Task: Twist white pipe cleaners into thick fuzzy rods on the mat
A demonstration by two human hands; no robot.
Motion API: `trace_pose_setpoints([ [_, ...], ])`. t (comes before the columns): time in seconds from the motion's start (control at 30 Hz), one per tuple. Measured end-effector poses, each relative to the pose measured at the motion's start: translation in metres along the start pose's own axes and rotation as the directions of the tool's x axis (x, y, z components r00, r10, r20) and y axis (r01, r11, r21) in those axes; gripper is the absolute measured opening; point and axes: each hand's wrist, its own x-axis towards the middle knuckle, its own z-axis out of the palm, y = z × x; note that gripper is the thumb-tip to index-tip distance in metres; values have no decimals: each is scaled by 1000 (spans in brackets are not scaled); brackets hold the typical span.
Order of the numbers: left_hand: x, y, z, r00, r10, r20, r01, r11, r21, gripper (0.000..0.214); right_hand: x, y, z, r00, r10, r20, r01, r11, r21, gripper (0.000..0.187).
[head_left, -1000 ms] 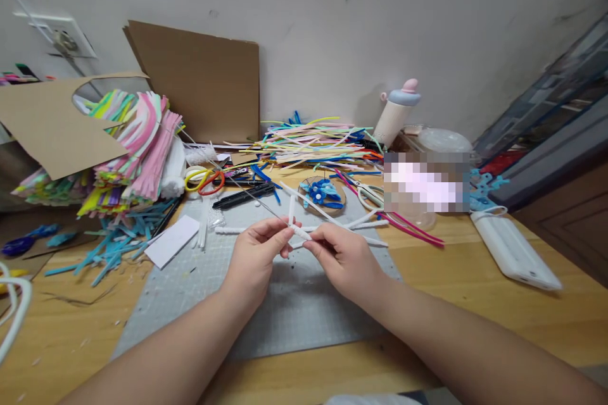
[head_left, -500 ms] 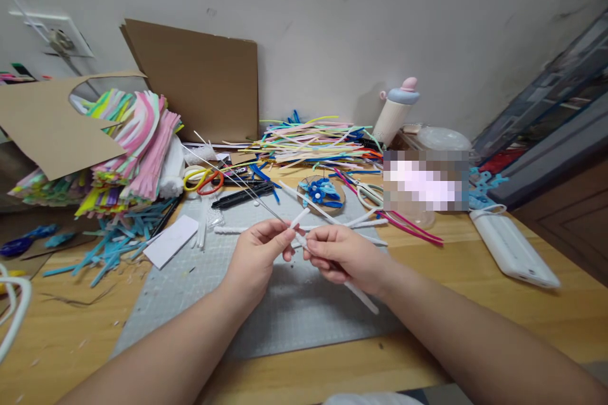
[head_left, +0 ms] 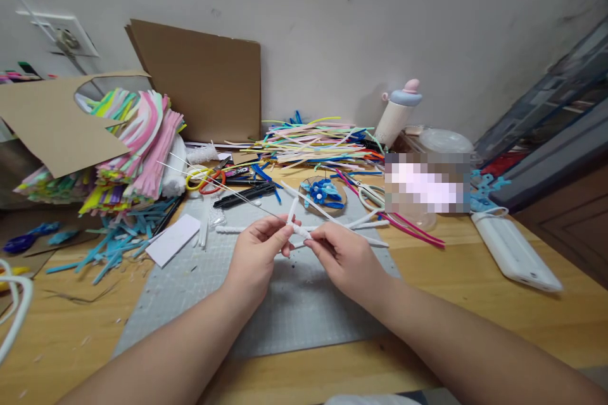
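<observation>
My left hand (head_left: 260,252) pinches a white pipe cleaner (head_left: 300,230) together with thin metal wires (head_left: 216,185) that stick out up and to the left. One short white end stands up above the left thumb. My right hand (head_left: 342,254) closes thumb and fingers on the other side of the same white pipe cleaner, which looks coiled between the hands. Behind the hands, more white pipe cleaners (head_left: 327,207) lie across the grey cutting mat (head_left: 313,323). A round piece with blue flowers (head_left: 323,193) sits just beyond them.
Bundled pipe cleaners (head_left: 142,139) stand at left beside cardboard sheets (head_left: 199,82). Loose coloured pipe cleaners (head_left: 318,145) lie along the wall. Scissors with yellow and orange handles (head_left: 205,180), a black pen-like tool (head_left: 244,195), a white card (head_left: 174,239), a bottle (head_left: 397,115) and a white power bank (head_left: 515,252) surround the mat.
The wires have swung lower to the left, and the short white end has tipped more upright. My right hand has turned over the coil; the white tail below it no longer shows.
</observation>
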Motion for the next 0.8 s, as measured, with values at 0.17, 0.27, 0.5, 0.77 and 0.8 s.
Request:
trace_pose_setpoints([
  [0.17,0,0,-1,1000,-1,10,0,999,33,20,1,-1,0,1000,16,8,-17,1000,23,9],
  [0.27,1,-1,-2,1000,1,8,-2,999,38,21,3,-2,0,998,61,29,-63,995,73,12],
  [0.5,-2,1,0,999,7,34,-9,999,52,17,11,-2,-5,866,311,392,-490,689,534,22],
  [0.77,-4,3,2,998,52,-27,-50,997,59,17,7,-1,2,935,297,194,-352,844,404,18],
  [0.8,-4,2,2,998,52,-34,-50,997,50,17,5,-1,3,972,215,89,-232,933,276,14],
])
